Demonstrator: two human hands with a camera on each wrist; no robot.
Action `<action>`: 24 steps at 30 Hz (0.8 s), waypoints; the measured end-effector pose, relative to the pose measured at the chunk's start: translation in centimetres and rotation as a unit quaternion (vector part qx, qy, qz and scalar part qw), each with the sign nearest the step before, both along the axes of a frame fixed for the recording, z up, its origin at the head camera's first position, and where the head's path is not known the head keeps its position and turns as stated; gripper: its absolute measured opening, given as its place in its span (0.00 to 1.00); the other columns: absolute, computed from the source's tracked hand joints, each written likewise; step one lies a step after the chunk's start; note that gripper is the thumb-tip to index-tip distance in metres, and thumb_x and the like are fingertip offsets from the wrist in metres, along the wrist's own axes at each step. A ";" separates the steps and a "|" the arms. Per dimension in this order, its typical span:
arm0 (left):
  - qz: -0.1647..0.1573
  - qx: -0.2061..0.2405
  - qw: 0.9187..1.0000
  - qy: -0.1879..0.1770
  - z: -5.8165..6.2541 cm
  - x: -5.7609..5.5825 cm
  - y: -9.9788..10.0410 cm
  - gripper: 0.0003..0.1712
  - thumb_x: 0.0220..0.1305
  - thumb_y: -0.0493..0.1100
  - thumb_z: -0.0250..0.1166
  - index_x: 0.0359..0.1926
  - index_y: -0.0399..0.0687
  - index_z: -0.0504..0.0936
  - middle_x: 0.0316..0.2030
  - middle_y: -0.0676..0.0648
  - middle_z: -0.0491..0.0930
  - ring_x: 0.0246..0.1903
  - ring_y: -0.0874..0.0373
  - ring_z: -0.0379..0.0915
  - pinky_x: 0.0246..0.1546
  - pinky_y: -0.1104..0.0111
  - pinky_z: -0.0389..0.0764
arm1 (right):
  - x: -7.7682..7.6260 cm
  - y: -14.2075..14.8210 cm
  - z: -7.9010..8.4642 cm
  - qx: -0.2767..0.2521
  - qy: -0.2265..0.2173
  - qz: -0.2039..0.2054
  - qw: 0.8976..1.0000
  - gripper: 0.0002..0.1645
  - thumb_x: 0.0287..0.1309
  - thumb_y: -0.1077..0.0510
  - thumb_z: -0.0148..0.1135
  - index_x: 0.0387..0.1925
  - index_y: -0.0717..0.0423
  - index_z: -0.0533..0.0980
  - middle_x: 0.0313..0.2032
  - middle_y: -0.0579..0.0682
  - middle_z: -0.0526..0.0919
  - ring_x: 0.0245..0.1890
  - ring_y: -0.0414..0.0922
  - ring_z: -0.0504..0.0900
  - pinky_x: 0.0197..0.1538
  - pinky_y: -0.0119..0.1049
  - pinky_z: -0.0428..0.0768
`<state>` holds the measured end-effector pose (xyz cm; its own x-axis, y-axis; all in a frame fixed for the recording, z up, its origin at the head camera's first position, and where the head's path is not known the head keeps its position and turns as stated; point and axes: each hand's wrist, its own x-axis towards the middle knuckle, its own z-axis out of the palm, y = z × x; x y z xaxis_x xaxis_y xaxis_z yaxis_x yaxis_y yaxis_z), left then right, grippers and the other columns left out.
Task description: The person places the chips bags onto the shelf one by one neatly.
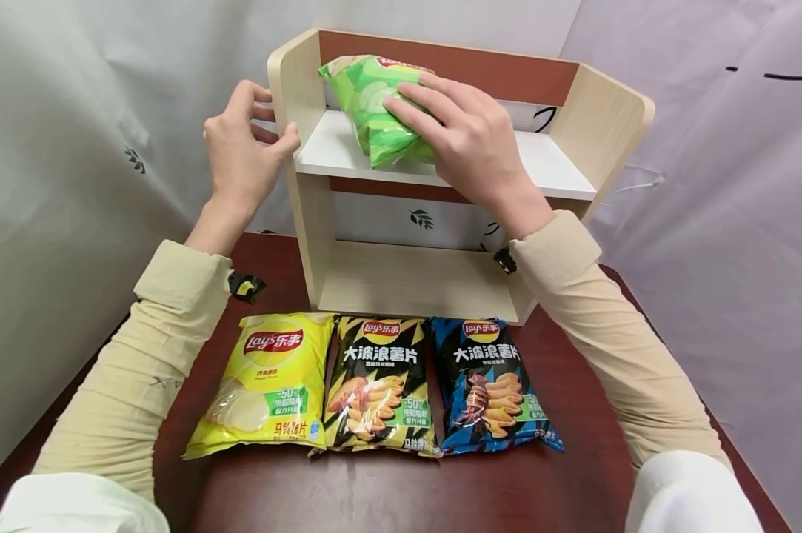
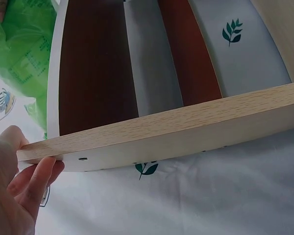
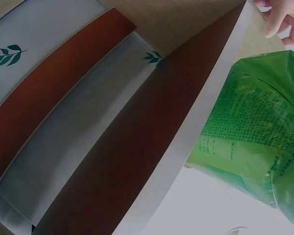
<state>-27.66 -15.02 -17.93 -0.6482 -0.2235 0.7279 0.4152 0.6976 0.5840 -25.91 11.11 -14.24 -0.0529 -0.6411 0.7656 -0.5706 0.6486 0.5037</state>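
Observation:
My right hand (image 1: pixel 474 137) grips a green bag of potato chips (image 1: pixel 381 111) at the upper board (image 1: pixel 534 159) of a small wooden shelf. Its fingers spread over the bag's front; the thumb is hidden. In the right wrist view the printed back of the green bag (image 3: pixel 250 127) hangs past the board's white edge. At the shelf's left side panel (image 1: pixel 301 89), my left hand (image 1: pixel 244 144) pinches the edge near the top. The left wrist view has that hand (image 2: pixel 19 181) with thumb and fingers on opposite sides of the panel (image 2: pixel 161 120).
Three chip bags lie in a row before the shelf: yellow (image 1: pixel 267 385), black and yellow (image 1: pixel 381 385), and black and blue (image 1: pixel 494 389). The dark red table (image 1: pixel 387 492) carries them. A wooden lower board (image 1: pixel 414 277) spans the shelf's base, and white cloth (image 1: pixel 94 133) hangs around.

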 end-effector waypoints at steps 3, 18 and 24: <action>-0.003 0.005 1.000 -0.001 0.0 0.1 0.0 0.17 0.50 0.50 0.58 0.41 0.49 0.75 0.38 0.49 0.85 0.18 0.84 0.65 0.30 0.79 0.80 | -0.3 -0.3 0.0 0.017 0.018 -0.009 1.000 0.25 0.63 0.65 0.36 0.53 0.48 0.74 0.50 0.49 0.80 0.54 0.48 0.77 0.55 0.41 0.76; 0.006 0.005 1.000 0.002 -0.2 0.1 0.1 0.18 0.50 0.50 0.58 0.41 0.48 0.75 0.38 0.49 0.85 0.24 0.63 0.80 0.32 0.77 0.81 | -1.7 -1.9 -0.3 0.017 -0.017 -0.031 0.999 0.24 0.65 0.64 0.36 0.53 0.46 0.74 0.50 0.48 0.81 0.54 0.47 0.76 0.55 0.40 0.76; 0.006 0.007 1.000 0.001 -0.3 0.2 0.3 0.17 0.50 0.51 0.57 0.41 0.50 0.76 0.38 0.49 0.85 0.28 0.57 0.81 0.33 0.75 0.81 | -2.0 -2.4 -0.5 0.008 -0.026 -0.033 0.999 0.22 0.67 0.60 0.36 0.54 0.46 0.74 0.50 0.47 0.80 0.53 0.46 0.77 0.53 0.40 0.77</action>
